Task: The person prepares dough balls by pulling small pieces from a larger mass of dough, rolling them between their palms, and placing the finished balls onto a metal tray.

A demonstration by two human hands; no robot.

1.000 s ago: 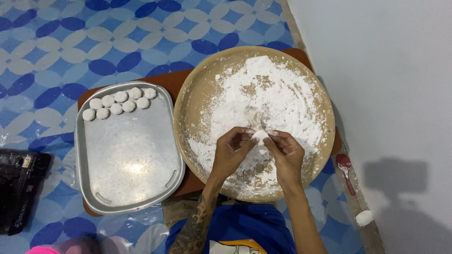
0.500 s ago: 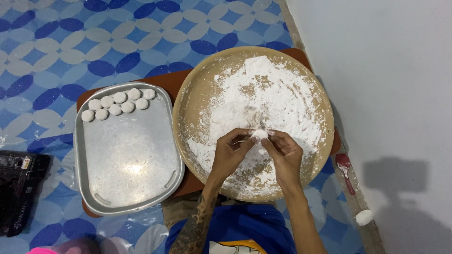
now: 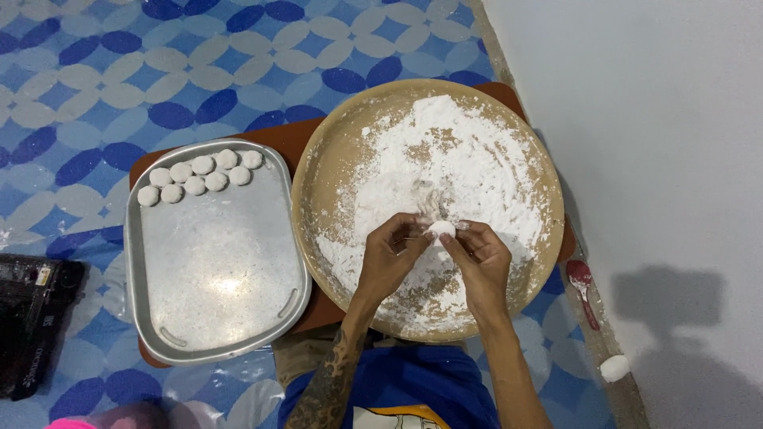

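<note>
A blue floor covering patterned with pale petal shapes fills the view, meeting a plain white wall on the right, and a low reddish-brown board [image 3: 306,137] lies on it carrying the work. At the far left edge sits a dark flat object [image 3: 32,322], too cut off to identify. Next comes a rounded rectangular metal tray [image 3: 214,262], lightly dusted, with nine small white dough discs [image 3: 199,175] set in two short rows along its top left corner; the rest of the tray is bare, so by the look of it only a small share of the shaping is done. Touching the tray's right side is a large round tan platter [image 3: 318,171] heaped with white flour [image 3: 453,159], still plentiful. Over the platter's lower middle the left hand [image 3: 389,258] and the right hand [image 3: 481,262] meet, fingertips of both pinching a small white dough ball [image 3: 440,229] between them, held just above the flour rather than resting in it. The ball sits at the fingertips, well apart from the discs on the tray. Further right, along the foot of the wall, lie a small red spoon [image 3: 584,287] and a white lump [image 3: 614,368].
</note>
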